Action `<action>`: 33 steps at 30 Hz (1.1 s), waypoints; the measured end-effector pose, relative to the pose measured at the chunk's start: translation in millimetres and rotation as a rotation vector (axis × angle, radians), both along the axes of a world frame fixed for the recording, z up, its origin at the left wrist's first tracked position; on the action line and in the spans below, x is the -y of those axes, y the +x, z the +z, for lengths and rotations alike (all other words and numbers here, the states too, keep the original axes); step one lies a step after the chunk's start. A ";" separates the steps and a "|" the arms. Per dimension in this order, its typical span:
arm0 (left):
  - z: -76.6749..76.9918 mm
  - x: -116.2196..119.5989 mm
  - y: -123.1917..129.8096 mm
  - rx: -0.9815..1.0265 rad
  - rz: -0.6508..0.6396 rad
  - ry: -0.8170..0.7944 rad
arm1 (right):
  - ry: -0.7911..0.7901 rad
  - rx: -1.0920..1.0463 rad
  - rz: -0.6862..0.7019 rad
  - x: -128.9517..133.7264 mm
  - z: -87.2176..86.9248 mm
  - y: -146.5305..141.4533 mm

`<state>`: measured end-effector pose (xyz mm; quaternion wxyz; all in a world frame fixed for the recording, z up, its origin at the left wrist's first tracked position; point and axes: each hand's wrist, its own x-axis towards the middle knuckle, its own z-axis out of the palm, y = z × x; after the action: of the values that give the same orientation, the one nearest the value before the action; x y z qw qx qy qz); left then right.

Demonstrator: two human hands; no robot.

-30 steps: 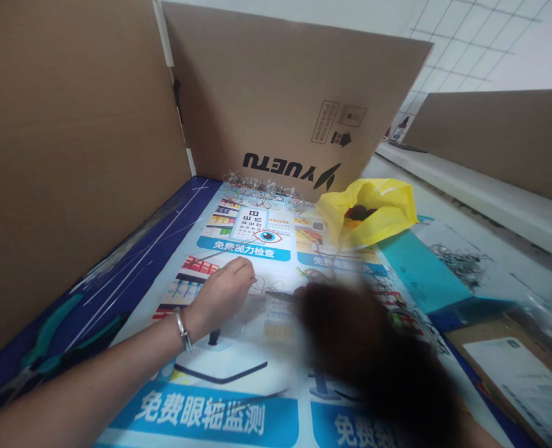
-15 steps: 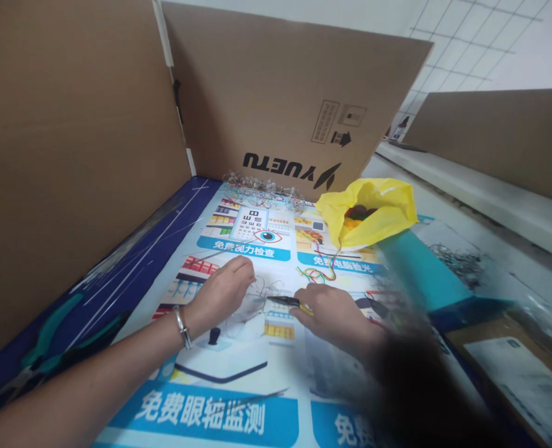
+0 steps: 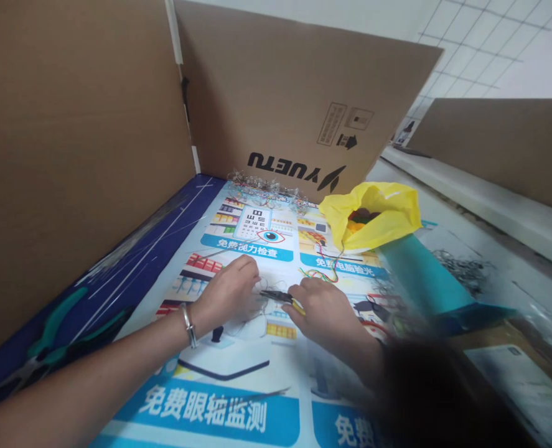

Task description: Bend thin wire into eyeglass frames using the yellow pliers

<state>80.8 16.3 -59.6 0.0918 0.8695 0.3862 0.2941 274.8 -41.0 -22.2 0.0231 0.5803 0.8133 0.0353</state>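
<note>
Needle-nose pliers [image 3: 278, 297] with dark jaws and a yellow handle are gripped in my right hand [image 3: 325, 314], their tip pointing left. My left hand [image 3: 231, 291], with a silver bracelet on its wrist, is closed on a piece of thin bent wire [image 3: 257, 323]. The plier tip lies right at its fingertips, by the wire. Loops of this fine wire spread beneath the fingers over the printed sheet [image 3: 247, 417]. Whether the jaws are clamped on the wire is too fine to make out.
A yellow bag [image 3: 392, 218] holds coloured thread at the right, some strands trailing out. Twisted wire pieces [image 3: 271, 190] line the back by a cardboard wall [image 3: 304, 81]. Teal-handled pliers [image 3: 54, 336] and straight wires [image 3: 130, 246] lie left. A teal box flap [image 3: 434, 274] stands right.
The pliers have moved slightly left and up, and their tip now meets the fingertips of my left hand. The view has shifted a little.
</note>
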 end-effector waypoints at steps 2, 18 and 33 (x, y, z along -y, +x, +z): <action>-0.3 0.2 -0.2 -0.003 -0.001 -0.007 | -0.011 0.013 0.004 -1.0 -0.4 -3.1; -0.4 -0.2 0.5 0.010 0.013 -0.087 | 0.066 0.083 0.060 -7.0 1.3 -20.6; 0.2 -1.9 -1.4 0.026 -0.002 -0.095 | 0.092 0.083 0.101 -5.2 -3.5 -12.2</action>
<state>79.3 18.2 -59.4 0.1383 0.8605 0.3978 0.2866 262.5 -35.8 -25.7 0.0283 0.5371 0.8374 0.0976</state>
